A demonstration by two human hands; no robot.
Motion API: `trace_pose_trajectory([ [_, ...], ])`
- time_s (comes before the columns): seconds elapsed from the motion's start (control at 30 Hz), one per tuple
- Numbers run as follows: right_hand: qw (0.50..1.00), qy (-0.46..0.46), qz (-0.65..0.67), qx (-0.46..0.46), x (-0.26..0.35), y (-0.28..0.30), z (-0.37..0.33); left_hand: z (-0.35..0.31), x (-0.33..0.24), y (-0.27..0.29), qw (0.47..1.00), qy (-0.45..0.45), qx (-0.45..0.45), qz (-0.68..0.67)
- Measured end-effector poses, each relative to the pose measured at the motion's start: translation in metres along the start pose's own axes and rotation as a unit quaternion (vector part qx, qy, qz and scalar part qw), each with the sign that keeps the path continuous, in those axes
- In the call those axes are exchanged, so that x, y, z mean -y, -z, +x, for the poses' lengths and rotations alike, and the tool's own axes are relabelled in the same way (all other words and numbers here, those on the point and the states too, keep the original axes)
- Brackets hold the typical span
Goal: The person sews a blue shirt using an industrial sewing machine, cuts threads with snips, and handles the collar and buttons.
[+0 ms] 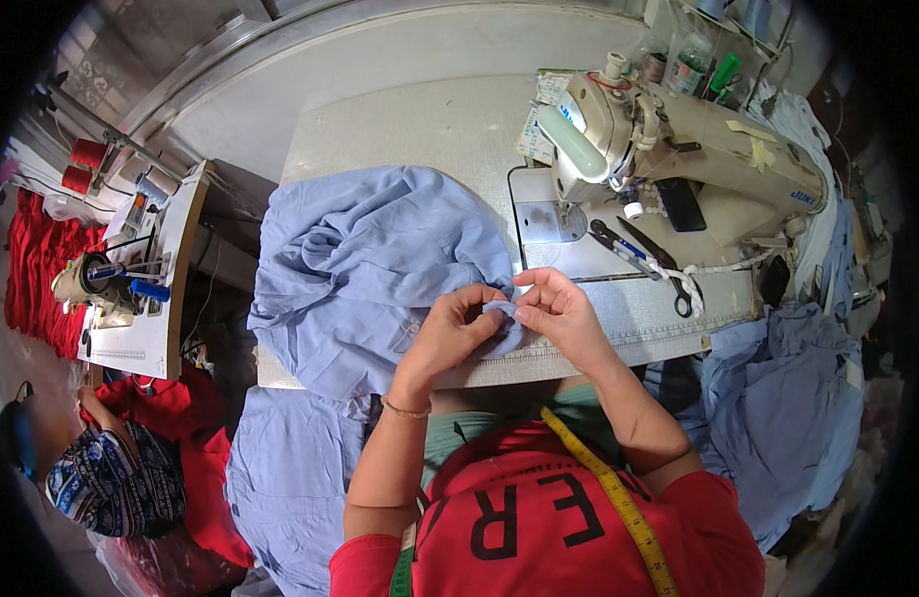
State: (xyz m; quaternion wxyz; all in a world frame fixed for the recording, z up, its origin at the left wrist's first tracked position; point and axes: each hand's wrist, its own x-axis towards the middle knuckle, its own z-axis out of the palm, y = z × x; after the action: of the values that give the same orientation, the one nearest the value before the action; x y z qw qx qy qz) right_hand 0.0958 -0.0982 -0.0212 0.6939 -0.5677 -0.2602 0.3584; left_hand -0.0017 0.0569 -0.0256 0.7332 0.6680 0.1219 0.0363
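A crumpled light-blue cloth garment (380, 249) lies heaped on the pale sewing table, left of the sewing machine (698, 149). At its near right edge, my left hand (454, 328) pinches a small fold of the cloth between thumb and fingers. My right hand (561, 316) grips the same fold from the other side, thumb against the fingers. Both hands are close together over the table's front edge, below the needle plate (554, 221). A yellow tape measure (618, 502) hangs down over my red shirt.
Scissors (681, 297), a black phone (681, 205) and a white braided cord (713, 267) lie by the machine. More blue cloth hangs at left (295, 468) and right (778, 418). A co-worker (121, 478) sits at a second machine (91, 281) with red fabric, far left.
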Motion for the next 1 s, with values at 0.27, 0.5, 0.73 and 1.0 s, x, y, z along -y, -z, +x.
trace_pose_trajectory([
  [0.27,1.0,0.012,-0.012,-0.001,-0.001,0.0,-0.003,0.0,0.0,-0.002,1.0,0.008,-0.013,0.023],
  [0.5,1.0,0.02,-0.011,-0.016,0.002,-0.003,-0.005,-0.02,-0.006,-0.021,0.939,-0.229,-0.154,0.207],
  [0.73,0.989,0.086,-0.11,-0.037,-0.002,-0.009,-0.009,-0.019,0.0,-0.028,0.908,-0.248,-0.184,0.281],
  [1.0,0.958,0.137,-0.243,-0.06,-0.006,-0.011,-0.013,-0.016,0.0,-0.031,0.889,-0.253,-0.208,0.321],
])
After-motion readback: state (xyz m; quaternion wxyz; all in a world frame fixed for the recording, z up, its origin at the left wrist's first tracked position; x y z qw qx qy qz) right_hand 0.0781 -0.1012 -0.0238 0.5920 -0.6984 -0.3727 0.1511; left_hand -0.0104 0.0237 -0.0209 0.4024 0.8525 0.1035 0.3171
